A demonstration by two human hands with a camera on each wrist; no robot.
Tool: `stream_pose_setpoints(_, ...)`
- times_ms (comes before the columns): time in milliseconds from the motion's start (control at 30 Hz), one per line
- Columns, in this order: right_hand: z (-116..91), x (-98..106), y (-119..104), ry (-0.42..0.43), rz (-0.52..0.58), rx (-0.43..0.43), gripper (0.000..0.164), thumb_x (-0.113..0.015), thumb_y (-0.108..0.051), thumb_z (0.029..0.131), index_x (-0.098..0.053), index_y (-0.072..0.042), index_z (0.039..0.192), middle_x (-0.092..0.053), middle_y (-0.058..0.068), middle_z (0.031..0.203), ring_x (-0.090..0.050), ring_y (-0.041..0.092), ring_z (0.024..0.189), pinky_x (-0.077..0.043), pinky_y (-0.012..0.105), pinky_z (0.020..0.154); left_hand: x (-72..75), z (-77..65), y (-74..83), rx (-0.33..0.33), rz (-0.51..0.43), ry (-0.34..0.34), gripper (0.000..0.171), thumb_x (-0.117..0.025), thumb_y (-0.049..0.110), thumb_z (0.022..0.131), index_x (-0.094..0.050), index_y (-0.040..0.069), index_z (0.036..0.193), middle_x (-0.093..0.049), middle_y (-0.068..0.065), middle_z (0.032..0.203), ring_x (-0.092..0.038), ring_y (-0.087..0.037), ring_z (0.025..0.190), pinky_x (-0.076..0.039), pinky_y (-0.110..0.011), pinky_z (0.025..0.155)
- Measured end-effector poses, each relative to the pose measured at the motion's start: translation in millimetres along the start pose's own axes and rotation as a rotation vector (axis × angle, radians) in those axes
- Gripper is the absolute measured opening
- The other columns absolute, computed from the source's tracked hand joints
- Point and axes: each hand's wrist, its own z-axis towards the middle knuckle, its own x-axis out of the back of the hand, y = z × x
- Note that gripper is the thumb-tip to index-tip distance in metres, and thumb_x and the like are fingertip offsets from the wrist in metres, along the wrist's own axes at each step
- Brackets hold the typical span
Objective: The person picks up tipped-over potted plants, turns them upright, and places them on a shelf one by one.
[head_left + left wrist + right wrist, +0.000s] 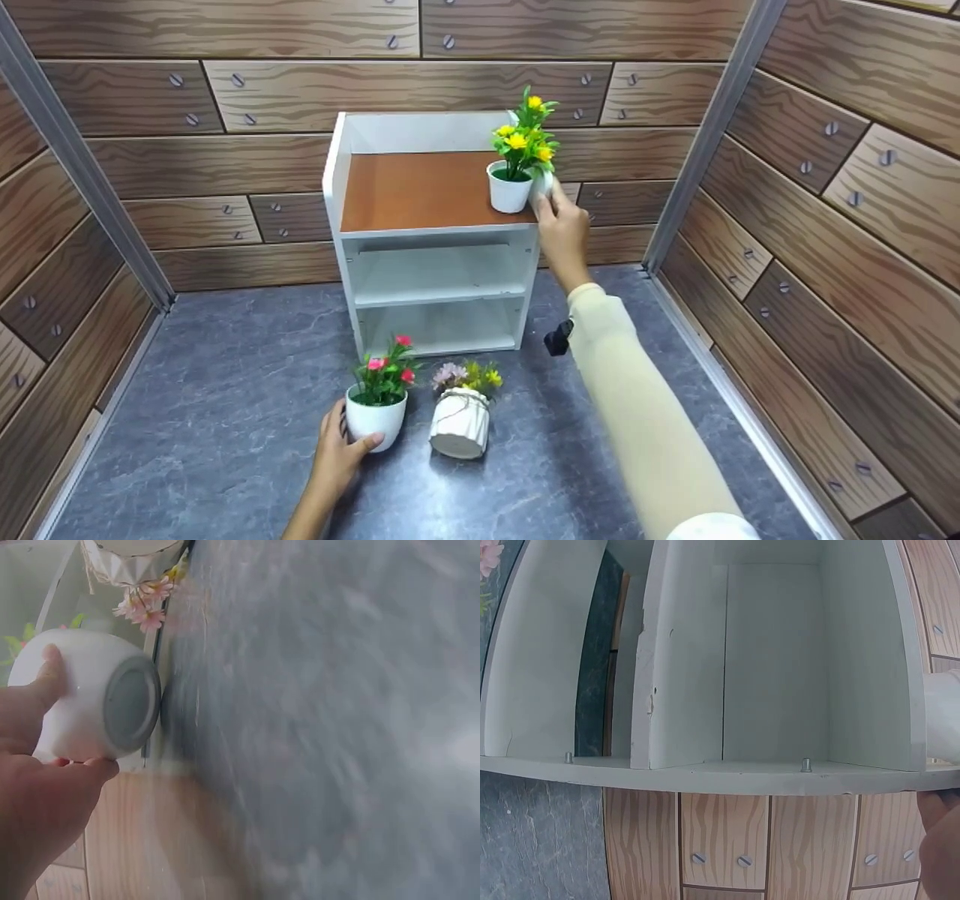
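Note:
My left hand [337, 450] grips a round white pot of pink-red artificial flowers [376, 416], thumb on one side and fingers round the other. The pot's grey underside shows in the left wrist view. Beside it, a ribbed white pot with string [460, 420] lies on its side, its pink and yellow flowers towards the shelf. My right hand [564, 225] holds the right side panel of a small white shelf [439, 270] near its top front. Next to those fingers, a white pot of yellow flowers [511, 193] stands on the brown top board.
Two lower compartments of the shelf face forward, with a white middle board [439, 297] between them. Grey marbled floor [225, 420] surrounds it. Wood-patterned walls [262, 165] stand behind and at both sides, with metal strips along the corners.

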Motion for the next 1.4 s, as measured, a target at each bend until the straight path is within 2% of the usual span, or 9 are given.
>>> stream_pose_setpoints(100,0.8,1.4,-0.4,0.012,-0.001,-0.005,0.042,-0.063,-0.013,0.099,-0.06,-0.001,0.138,-0.069,0.022,0.121,-0.07,0.029,0.107,-0.055,0.046,0.091,1.7,-3.3,-1.0,-0.024,0.001,-0.004,0.1,-0.085,0.002,0.076,-0.022,-0.013,0.152,-0.024,-0.037,0.15,-0.032,-0.053,0.142,-0.029,-0.054,0.119)
stream_pose_setpoints(233,1.7,2.7,0.1,0.027,-0.004,-0.005,0.041,-0.063,-0.012,0.098,-0.061,0.0,0.137,-0.069,0.024,0.119,-0.07,0.032,0.105,-0.055,0.047,0.09,1.2,-6.0,-3.7,-0.085,0.062,0.002,0.098,-0.084,-0.004,0.074,-0.025,-0.012,0.151,-0.031,-0.037,0.146,-0.036,-0.052,0.14,-0.033,-0.055,0.117)
stream_pose_setpoints(367,0.4,2.3,2.0,0.023,-0.007,-0.009,0.04,-0.063,-0.012,0.098,-0.061,0.0,0.137,-0.069,0.024,0.119,-0.07,0.032,0.107,-0.055,0.047,0.092,-0.5,-7.0,-7.7,-0.113,0.119,0.017,0.094,-0.084,-0.006,0.072,-0.03,-0.009,0.149,-0.04,-0.036,0.142,-0.039,-0.049,0.138,-0.033,-0.057,0.115)
stream_pose_setpoints(633,-0.5,-0.5,2.9,0.017,-0.002,-0.001,0.041,-0.063,-0.013,0.099,-0.06,0.0,0.138,-0.071,0.024,0.116,-0.07,0.03,0.1,-0.055,0.046,0.088,-3.6,-0.3,-10.6,-0.124,0.118,0.033,0.091,-0.082,-0.01,0.069,-0.033,-0.008,0.145,-0.045,-0.034,0.144,-0.04,-0.047,0.139,-0.029,-0.057,0.118)
stream_pose_setpoints(833,-1.0,-0.2,-0.7,-0.007,0.008,-0.015,0.043,-0.062,-0.013,0.099,-0.058,0.0,0.14,-0.067,0.023,0.125,-0.067,0.029,0.113,-0.054,0.044,0.095,-3.7,4.2,-13.2,-0.123,0.143,0.027,0.096,-0.083,-0.008,0.071,-0.027,-0.007,0.149,-0.041,-0.035,0.146,-0.036,-0.048,0.141,-0.027,-0.059,0.118)
stream_pose_setpoints(1067,-1.7,-1.2,-1.6,-0.008,0.002,-0.009,0.042,-0.062,-0.013,0.099,-0.059,-0.001,0.139,-0.067,0.024,0.124,-0.068,0.03,0.114,-0.054,0.045,0.096,-3.0,3.7,-13.6,-0.15,0.126,0.03,0.096,-0.085,-0.006,0.07,-0.029,-0.005,0.149,-0.043,-0.033,0.146,-0.039,-0.046,0.14,-0.028,-0.057,0.118)
stream_pose_setpoints(1300,-1.6,-1.4,-1.7,0.002,0.016,-0.005,0.043,-0.063,-0.012,0.098,-0.059,-0.001,0.139,-0.068,0.022,0.123,-0.068,0.029,0.112,-0.054,0.044,0.096,-2.1,2.7,-9.0,-0.105,0.006,0.009,0.11,-0.086,-0.002,0.074,-0.012,-0.006,0.156,-0.025,-0.036,0.156,-0.031,-0.049,0.145,-0.03,-0.052,0.119)
stream_pose_setpoints(1400,-1.6,-1.4,-2.1,0.002,0.02,-0.008,0.043,-0.063,-0.012,0.098,-0.058,-0.001,0.139,-0.067,0.022,0.124,-0.068,0.028,0.113,-0.053,0.043,0.097,-1.7,3.5,-7.7,-0.116,0.006,0.018,0.112,-0.087,0.001,0.074,-0.012,-0.009,0.156,-0.025,-0.037,0.156,-0.029,-0.048,0.147,-0.025,-0.053,0.121)
